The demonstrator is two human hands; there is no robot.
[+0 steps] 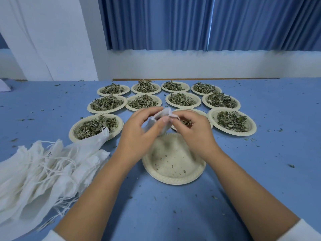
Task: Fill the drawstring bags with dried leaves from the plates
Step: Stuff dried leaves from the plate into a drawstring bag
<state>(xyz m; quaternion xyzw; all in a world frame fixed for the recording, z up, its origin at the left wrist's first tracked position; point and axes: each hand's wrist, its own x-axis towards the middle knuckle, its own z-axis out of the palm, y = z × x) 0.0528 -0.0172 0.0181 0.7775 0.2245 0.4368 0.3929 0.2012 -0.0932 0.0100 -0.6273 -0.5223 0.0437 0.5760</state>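
Observation:
My left hand [140,126] and my right hand [189,127] both pinch a small white drawstring bag [162,117] above the table's middle, holding its top between the fingers. Under the hands lies a pale paper plate [173,164] that holds only crumbs. Behind them stand several paper plates heaped with dried green leaves, such as the near-left plate [96,126] and the right plate [231,121]. One plate [186,121] is mostly hidden behind my right hand. A heap of white drawstring bags [41,173] lies at the left.
The blue table [260,171] is sprinkled with leaf crumbs. One bag from the heap drapes over the near-left plate's rim. A white wall ledge and blue curtains [208,23] stand behind the table's far edge.

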